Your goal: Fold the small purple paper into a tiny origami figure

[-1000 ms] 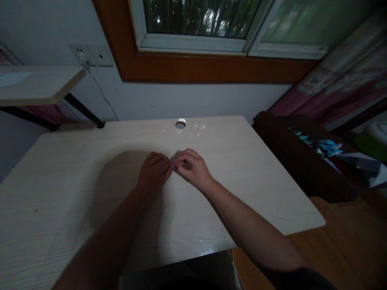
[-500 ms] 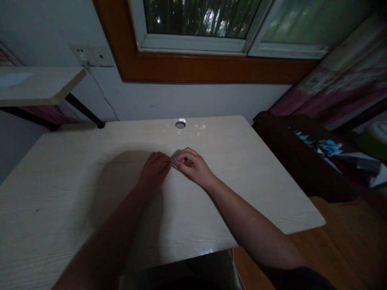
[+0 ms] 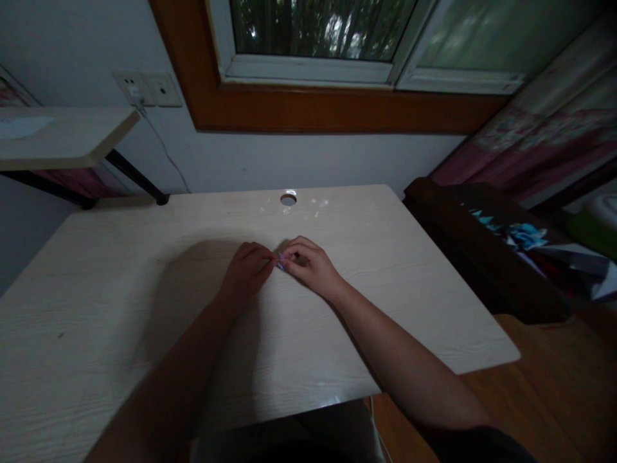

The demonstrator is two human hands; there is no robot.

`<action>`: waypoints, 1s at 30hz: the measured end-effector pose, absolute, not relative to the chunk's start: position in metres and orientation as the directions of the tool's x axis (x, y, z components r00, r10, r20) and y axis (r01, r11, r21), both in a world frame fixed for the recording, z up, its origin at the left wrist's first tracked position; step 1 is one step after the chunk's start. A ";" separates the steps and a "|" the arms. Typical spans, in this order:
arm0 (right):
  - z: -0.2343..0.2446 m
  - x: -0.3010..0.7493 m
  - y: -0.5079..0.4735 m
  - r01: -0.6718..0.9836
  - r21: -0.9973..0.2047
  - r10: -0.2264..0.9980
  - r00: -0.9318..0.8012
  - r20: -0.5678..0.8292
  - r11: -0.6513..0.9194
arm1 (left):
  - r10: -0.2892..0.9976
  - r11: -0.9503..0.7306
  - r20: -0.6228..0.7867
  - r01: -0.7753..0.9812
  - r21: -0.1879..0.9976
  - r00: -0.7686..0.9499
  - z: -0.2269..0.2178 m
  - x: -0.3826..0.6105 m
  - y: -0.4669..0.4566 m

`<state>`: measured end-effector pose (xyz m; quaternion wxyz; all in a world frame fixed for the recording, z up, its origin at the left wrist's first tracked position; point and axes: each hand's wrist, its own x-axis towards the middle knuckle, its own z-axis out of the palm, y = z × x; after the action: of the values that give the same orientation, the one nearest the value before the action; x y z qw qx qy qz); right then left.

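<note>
Over the middle of the pale wood-grain table [image 3: 308, 360], both hands meet at a small light-purple piece [image 3: 280, 260], perhaps folded paper; its exact kind is too small to make out. My left hand [image 3: 248, 270] is closed in a pinch at the piece's left side. From the right, my right hand [image 3: 311, 263] pinches the same piece between thumb and fingertips, its other fingers curled. Fingertips cover much of the piece.
A round cable hole [image 3: 288, 200] lies near the table's back edge. At the left a raised shelf [image 3: 72, 138] stands on black legs. A white cord [image 3: 161, 141] hangs from the wall socket. To the right is a dark wooden chest [image 3: 463, 251] with cloth items.
Almost nothing differs. Both hands keep their pinch on the small purple piece, and the view has shifted very slightly.
</note>
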<state>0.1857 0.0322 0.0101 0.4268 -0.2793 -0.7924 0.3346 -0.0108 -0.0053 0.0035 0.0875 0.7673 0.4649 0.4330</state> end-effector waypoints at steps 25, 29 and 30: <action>0.007 0.184 0.032 0.187 -0.722 0.715 -0.435 0.547 0.666 | 0.798 -0.533 0.577 0.652 0.539 0.175 0.000 -0.012 -0.005; 0.008 0.184 0.031 0.182 -0.727 0.716 -0.438 0.544 0.663 | 0.785 -0.540 0.593 0.665 0.516 0.177 0.002 -0.011 -0.005; 0.008 0.184 0.031 0.181 -0.727 0.716 -0.437 0.544 0.662 | 0.782 -0.544 0.597 0.663 0.513 0.180 0.002 -0.011 -0.005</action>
<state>0.1842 0.0308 0.0083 0.4489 -0.2828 -0.7935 0.2981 -0.0106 -0.0050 0.0018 0.0687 0.7651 0.4723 0.4323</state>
